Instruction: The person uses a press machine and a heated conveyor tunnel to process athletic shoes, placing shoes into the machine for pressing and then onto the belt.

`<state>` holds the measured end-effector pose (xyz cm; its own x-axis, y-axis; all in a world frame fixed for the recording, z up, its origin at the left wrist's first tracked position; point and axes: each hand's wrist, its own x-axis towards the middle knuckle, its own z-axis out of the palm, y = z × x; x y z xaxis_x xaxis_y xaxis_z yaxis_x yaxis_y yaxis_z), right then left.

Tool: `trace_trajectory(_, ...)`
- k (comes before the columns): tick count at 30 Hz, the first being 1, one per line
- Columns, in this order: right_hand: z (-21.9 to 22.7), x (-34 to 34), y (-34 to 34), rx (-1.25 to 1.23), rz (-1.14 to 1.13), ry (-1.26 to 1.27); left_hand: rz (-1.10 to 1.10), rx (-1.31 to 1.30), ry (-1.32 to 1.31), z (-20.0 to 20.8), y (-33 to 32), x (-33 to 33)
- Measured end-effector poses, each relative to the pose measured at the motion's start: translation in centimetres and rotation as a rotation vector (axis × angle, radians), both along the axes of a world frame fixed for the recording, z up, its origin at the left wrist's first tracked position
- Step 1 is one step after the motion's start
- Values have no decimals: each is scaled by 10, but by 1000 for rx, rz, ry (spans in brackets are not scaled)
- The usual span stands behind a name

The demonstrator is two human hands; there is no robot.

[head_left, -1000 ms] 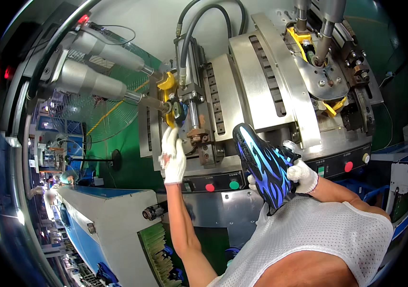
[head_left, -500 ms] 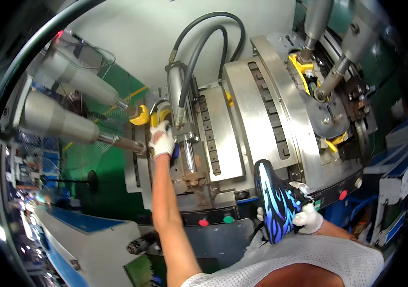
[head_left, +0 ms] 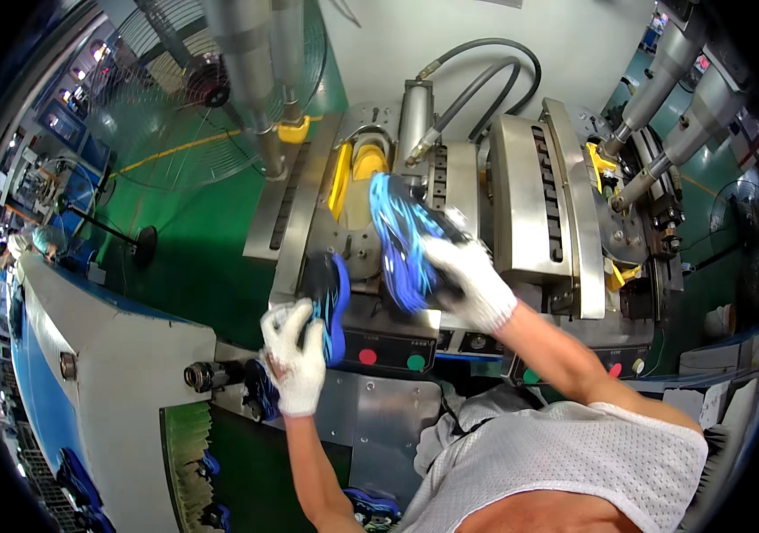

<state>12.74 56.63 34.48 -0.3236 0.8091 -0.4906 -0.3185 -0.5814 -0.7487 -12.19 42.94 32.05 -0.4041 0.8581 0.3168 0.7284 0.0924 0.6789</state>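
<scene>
Gloved fingers [head_left: 451,258] of the right hand [head_left: 468,280] close around a blue patterned shoe [head_left: 400,240], holding it up against the yellow part [head_left: 357,173] of the grey machine [head_left: 539,204]. The left hand [head_left: 295,355], also gloved, grips a second blue shoe [head_left: 331,302] just above the red button [head_left: 367,356] and green button [head_left: 415,361].

1. The yellow mold [head_left: 363,173] sits in a narrow slot between two grey metal plates [head_left: 295,200]. The blue shoe [head_left: 402,240] fills the front of that slot.
2. Black hoses [head_left: 477,84] loop just above the slot.
3. A big steel cylinder [head_left: 251,71] hangs down on the left side.
4. The green floor [head_left: 193,240] left of the machine is open room.
</scene>
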Motion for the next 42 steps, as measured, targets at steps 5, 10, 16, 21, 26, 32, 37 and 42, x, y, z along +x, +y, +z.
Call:
trace_trajectory(5,-46,-139,134,27,-71,116,274,-323,-63,-67,-154,12)
trace_trajectory(10,-161,-218,233,401,-87,-1019,629,-503,-237,-165,-266,42)
trace_trajectory(16,-230,-210,295,417,-132,-857,784,-543,-235,-240,-317,94)
trace_trajectory(21,-230,-191,340,181,-153,-262,967,-322,-286,-236,-317,130)
trace_trajectory(26,-168,-181,312,65,438,-667,1063,-493,-394,-278,-341,135)
trace_trajectory(32,-66,-139,36,1182,335,-543,1072,-547,-524,-286,-350,145)
trace_trajectory(37,-171,-41,-110,1700,704,-1004,902,-376,-484,-309,-360,127)
trace_trajectory(42,-229,-37,-152,1272,1246,-1878,788,-427,-592,-284,-362,108)
